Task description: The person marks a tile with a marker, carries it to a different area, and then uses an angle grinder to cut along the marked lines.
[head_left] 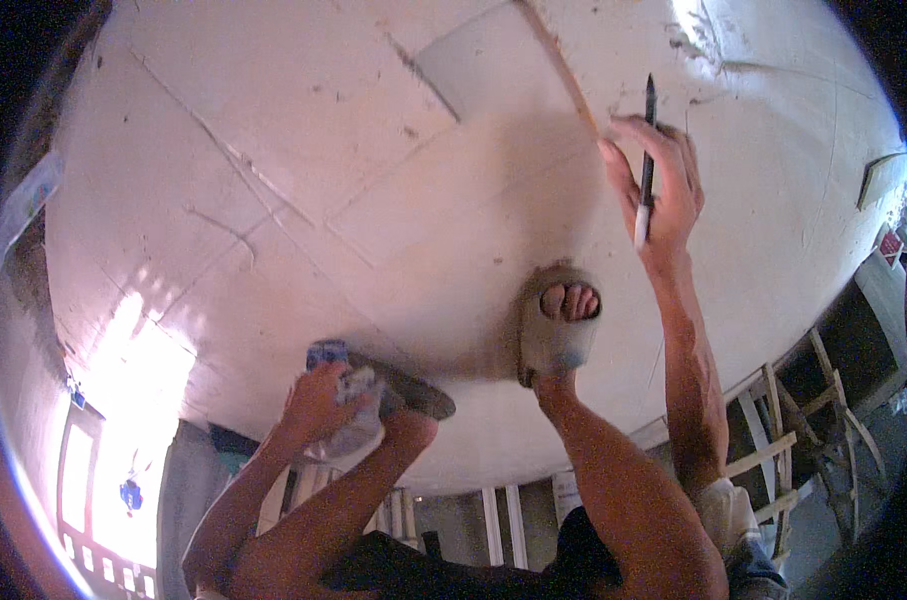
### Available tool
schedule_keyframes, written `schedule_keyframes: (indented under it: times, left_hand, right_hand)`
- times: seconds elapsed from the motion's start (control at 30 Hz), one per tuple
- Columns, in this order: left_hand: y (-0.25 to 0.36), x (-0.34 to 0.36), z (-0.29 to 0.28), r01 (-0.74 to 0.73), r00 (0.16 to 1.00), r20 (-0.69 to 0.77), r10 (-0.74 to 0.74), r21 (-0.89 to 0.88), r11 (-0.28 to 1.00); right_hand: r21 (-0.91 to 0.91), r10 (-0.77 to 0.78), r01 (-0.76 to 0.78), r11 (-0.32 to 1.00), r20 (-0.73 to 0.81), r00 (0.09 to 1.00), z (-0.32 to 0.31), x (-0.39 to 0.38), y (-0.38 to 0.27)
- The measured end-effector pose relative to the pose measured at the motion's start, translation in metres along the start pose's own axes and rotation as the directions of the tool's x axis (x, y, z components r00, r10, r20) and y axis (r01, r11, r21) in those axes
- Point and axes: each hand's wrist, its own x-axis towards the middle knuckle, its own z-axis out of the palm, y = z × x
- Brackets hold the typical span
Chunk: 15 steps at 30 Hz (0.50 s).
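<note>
- From where I stand, the person's right grip is closed around a dark pen, its pale end toward the wrist and its tip pointing away from the body.
- The thumb and forefinger nearly meet by the near end of a thin brown strip on the pale floor; I can't tell whether they touch it.
- Down by the left foot, the left grip is grasping a crinkled clear plastic thing with a blue part.
- The right foot, in a sandal, stands between the two.
- Wooden slats stand off to the right.
</note>
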Motion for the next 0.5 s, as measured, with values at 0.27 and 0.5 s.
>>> schedule_keyframes:
  times: [0.27, 0.5]
  left_hand:
    - [0.001, 0.018, -0.023, -0.063, 0.981, 0.186, 0.049, 0.070, 0.996]
    - [-0.045, 0.007, -0.022, -0.189, 0.982, -0.002, 0.189, 0.026, 0.982]
  right_hand:
    - [0.602, 0.349, -0.381, 0.702, 0.177, 0.920, 0.013, 0.045, -0.052]
    - [0.550, 0.319, -0.350, 0.758, 0.155, 0.935, 0.035, 0.058, -0.081]
